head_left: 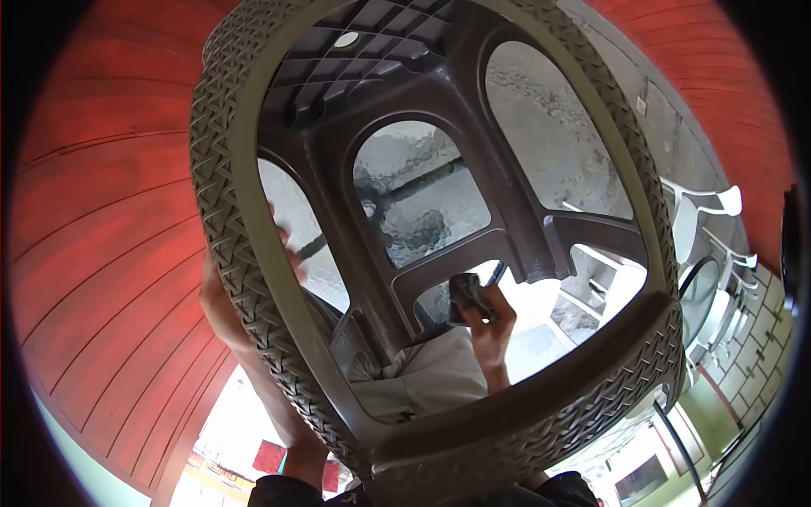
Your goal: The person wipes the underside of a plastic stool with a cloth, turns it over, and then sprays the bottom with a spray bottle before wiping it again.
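A brown plastic piece of furniture, shaped like a stool, fills the middle of the head view; its woven-pattern rim [221, 182] faces me. Inside are arched openings and a ribbed panel [397, 38] with a round hole. My left hand [216, 296] grips the left side from outside; the rim hides much of it, and blurred fingertips show through the left opening. My right hand [494, 319] is seen through the frame, its fingers closed on a dark, crumpled cloth-like wad [465, 297] close to the lower crossbar [460, 262].
Light trousers [431, 376] show below the frame. White plastic chairs [710, 203] stand at the right by a tiled surface [752, 355]. Red panelled surfaces [101, 253] curve along both sides. Wet-looking grey concrete [541, 118] lies beyond the openings.
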A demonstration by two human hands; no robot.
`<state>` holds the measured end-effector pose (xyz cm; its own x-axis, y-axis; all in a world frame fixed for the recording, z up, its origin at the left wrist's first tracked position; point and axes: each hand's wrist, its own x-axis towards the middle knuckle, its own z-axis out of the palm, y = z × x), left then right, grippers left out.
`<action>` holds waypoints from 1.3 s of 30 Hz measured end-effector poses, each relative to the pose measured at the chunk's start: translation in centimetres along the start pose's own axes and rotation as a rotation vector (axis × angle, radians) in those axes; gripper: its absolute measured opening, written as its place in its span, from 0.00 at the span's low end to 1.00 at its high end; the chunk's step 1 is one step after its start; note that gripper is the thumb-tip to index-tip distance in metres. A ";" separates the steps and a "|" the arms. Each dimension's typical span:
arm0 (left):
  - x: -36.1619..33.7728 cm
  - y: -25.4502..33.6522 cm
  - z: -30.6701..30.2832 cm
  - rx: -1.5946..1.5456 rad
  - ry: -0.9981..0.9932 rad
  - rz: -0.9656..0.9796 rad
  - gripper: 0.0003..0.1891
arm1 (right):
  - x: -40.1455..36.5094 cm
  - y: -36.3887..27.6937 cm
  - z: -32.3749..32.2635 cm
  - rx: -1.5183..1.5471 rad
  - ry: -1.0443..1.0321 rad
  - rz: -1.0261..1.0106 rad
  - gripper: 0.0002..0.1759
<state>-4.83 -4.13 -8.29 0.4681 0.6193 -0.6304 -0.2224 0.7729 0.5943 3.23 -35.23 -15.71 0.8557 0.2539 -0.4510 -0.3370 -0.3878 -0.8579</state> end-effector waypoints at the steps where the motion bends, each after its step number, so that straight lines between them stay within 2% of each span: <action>1: -1.6 0.4 0.4 -0.128 -0.064 0.013 0.26 | 0.0 -0.2 0.8 -0.022 -0.028 -0.028 0.10; 6: -2.5 -0.7 -1.5 -0.499 -0.545 -0.147 0.20 | -0.9 1.8 0.3 -0.019 -0.133 -0.043 0.06; 9: -2.8 -1.7 -1.1 -0.736 -0.578 -0.306 0.12 | 0.0 5.0 -1.3 -0.057 -0.166 -0.090 0.06; 12: -2.4 -3.1 -2.4 -0.699 -0.804 -0.279 0.10 | 1.1 2.2 -3.4 0.038 -0.217 0.091 0.07; 14: -2.5 -2.6 -3.5 -0.649 -0.795 -0.274 0.09 | 1.1 1.0 -2.7 0.141 -0.042 0.116 0.07; 15: -2.5 -2.5 -3.8 -0.645 -0.800 -0.259 0.09 | 1.4 0.9 -3.0 0.153 -0.021 0.114 0.08; 17: -2.9 -1.8 -4.6 -0.576 -0.809 -0.220 0.08 | 2.1 0.8 -3.7 0.154 -0.041 0.087 0.08; 22: -0.9 0.7 -8.7 -0.236 -1.039 -0.240 0.11 | 4.1 -0.1 -3.3 0.085 -0.205 -0.014 0.10; 31: -1.6 1.0 -14.0 -0.203 -1.010 -0.200 0.14 | 6.2 -1.2 5.6 -0.063 -0.401 -0.387 0.14; 39: -0.7 0.0 -15.8 -0.216 -1.011 -0.184 0.17 | 7.7 -1.8 7.2 -0.167 -0.367 -0.593 0.16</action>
<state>-18.68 -2.39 -15.69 0.9843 0.1628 0.0680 -0.1764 0.9135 0.3666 7.56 -26.18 -19.41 0.6791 0.7341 0.0005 0.2331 -0.2151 -0.9484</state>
